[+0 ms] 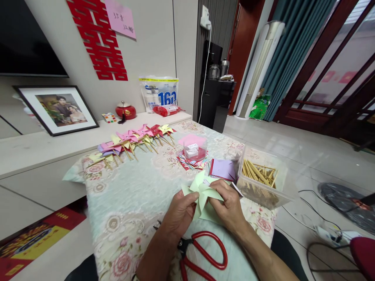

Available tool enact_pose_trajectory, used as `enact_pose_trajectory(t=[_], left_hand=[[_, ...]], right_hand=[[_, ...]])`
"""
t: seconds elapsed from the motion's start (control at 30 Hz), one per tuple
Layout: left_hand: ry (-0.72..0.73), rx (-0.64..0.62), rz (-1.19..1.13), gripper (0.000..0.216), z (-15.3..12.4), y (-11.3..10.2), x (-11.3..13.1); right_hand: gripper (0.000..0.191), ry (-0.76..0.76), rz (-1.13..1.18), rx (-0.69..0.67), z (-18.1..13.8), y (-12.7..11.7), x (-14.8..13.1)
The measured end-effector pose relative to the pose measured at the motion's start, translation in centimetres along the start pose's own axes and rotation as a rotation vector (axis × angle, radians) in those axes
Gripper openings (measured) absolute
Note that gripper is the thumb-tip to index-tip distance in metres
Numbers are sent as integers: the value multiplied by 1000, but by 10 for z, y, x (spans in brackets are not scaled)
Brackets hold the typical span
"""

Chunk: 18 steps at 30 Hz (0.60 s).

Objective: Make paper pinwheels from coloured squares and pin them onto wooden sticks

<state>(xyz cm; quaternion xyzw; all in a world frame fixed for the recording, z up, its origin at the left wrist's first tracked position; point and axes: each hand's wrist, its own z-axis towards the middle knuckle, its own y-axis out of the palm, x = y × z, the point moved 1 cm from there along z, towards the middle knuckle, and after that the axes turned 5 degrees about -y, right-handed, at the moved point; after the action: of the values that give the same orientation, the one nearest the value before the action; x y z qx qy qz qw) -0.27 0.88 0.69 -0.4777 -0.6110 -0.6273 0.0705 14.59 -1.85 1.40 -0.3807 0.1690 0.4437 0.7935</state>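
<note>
My left hand (179, 214) and my right hand (228, 208) both pinch a pale green folded paper pinwheel (201, 191) just above the table near its front. The left fingers grip its lower left fold, the right fingers press its right side. Red-handled scissors (205, 253) lie on the floral tablecloth (131, 203) directly below my hands. A stack of coloured paper squares (222, 169) lies just beyond the pinwheel.
A clear plastic box of wooden sticks (259, 175) stands to the right. A small clear box (195, 150) sits on paper sheets mid-table. Several finished pinwheels on sticks (134, 140) lie in a row at the far left. A fan (345, 199) and cables lie on the floor at right.
</note>
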Motion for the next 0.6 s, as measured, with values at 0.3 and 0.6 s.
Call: enact_pose_trajectory(t=[0.3,0.6], left_hand=[[28,66,-18,7,4,-8,-1],[-11,125,-49,14,7,-11,-3]], right_hand=[[18,-254,-583,-105,-9,5,-1],[23,-279,-664,-144,-9,7,0]])
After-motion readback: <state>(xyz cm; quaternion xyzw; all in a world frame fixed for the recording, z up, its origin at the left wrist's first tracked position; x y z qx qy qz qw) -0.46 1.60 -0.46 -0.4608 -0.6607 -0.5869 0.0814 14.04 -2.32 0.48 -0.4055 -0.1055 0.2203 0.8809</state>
